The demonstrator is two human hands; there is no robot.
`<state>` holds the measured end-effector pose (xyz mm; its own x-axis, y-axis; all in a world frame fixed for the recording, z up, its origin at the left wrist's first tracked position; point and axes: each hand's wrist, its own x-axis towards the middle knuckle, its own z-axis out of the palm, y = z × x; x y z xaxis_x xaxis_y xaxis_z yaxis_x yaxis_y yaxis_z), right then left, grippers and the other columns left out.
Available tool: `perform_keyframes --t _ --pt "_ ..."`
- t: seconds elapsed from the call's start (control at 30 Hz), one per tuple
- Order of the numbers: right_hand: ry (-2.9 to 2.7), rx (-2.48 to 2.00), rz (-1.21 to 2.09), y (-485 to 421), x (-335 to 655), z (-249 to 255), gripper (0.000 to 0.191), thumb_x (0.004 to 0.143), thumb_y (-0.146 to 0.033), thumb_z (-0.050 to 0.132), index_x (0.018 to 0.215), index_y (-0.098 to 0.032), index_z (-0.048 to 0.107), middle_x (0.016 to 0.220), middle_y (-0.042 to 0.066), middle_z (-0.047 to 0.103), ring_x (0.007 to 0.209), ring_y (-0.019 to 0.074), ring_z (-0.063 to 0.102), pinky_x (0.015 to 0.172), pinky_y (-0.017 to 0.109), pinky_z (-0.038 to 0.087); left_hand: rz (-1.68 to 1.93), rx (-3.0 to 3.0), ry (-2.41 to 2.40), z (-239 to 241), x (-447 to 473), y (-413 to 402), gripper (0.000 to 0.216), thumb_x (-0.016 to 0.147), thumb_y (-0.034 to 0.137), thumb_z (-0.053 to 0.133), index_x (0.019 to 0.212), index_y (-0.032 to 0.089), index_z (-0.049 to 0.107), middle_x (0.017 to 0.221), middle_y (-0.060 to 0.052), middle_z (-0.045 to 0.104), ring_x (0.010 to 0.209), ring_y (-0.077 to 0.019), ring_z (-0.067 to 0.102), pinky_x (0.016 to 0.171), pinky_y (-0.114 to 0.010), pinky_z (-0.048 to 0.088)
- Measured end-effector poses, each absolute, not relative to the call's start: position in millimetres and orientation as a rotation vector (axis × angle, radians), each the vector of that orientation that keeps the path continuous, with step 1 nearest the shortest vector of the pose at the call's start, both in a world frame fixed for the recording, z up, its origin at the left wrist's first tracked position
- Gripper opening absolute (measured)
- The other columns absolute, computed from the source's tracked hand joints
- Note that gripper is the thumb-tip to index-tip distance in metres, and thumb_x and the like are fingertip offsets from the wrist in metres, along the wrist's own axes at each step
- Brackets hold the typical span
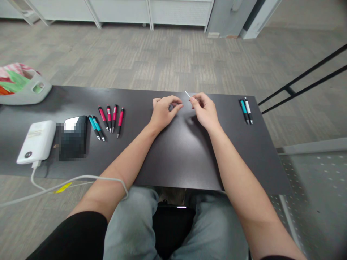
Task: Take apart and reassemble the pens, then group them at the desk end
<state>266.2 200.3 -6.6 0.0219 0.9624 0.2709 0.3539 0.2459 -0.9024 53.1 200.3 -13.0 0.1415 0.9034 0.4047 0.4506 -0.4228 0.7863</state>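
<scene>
My right hand (204,110) is closed in a pinch around a thin white pen refill (187,94), whose tip points up and to the left. To its left, over the table, my left hand (164,111) has its fingers curled with thumb and fingertips close together. A small dark grey bit (170,107) shows inside the curl, too hidden to name. Left of that hand lie several red pens (109,117) with black grips, and beside them two teal pens (96,128). At the table's right end are a teal pen (243,111) and a white pen (248,110), side by side.
On the left of the dark table (179,155) lie a white power bank (38,141) and a blurred black object (73,139). A white cable (81,177) runs over my left forearm. A white basket (40,92) with coloured cloths or bags stands at the far left.
</scene>
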Motion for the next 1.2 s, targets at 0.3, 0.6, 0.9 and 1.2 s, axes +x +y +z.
perform_keyframes --t 0.3,0.6,0.9,1.2 --pt "-1.552 -1.302 0.761 203.5 270.5 -12.9 0.043 0.108 -0.071 0.08 0.101 -0.029 0.073 0.083 0.0 0.065 0.085 0.0243 0.062 0.086 0.039 0.052 1.03 2.024 1.495 -16.2 56.0 205.5 0.036 0.09 0.023 0.098 0.121 0.037 0.085 0.125 -0.007 0.091 0.136 -0.0428 0.066 0.128 -0.065 0.025" --pt "-1.592 -1.367 0.734 198.9 266.5 -4.0 0.042 0.109 -0.07 0.077 0.101 -0.029 0.075 0.082 0.0 0.068 0.089 0.0253 0.066 0.088 0.039 0.056 0.799 2.155 1.601 -9.5 55.1 200.1 0.032 0.106 0.03 0.087 0.136 0.04 0.083 0.14 -0.005 0.09 0.141 -0.0413 0.065 0.129 -0.068 0.029" --pt "-1.654 -1.361 0.731 199.7 269.7 -10.5 0.04 0.112 -0.068 0.074 0.106 -0.029 0.077 0.086 0.001 0.069 0.087 0.0248 0.066 0.087 0.038 0.054 0.967 2.114 1.527 -15.8 52.5 204.9 0.032 0.107 0.04 0.089 0.138 0.039 0.082 0.137 -0.006 0.09 0.141 -0.0412 0.068 0.124 -0.064 0.035" --pt "-1.742 -1.314 0.803 192.0 262.8 -5.5 0.039 0.113 -0.068 0.072 0.106 -0.03 0.077 0.084 0.001 0.067 0.088 0.0252 0.065 0.09 0.039 0.055 1.367 1.812 1.236 -18.8 58.2 215.0 0.034 0.115 0.062 0.08 0.106 0.028 0.084 0.107 -0.004 0.09 0.107 -0.0266 0.083 0.11 -0.043 0.059"
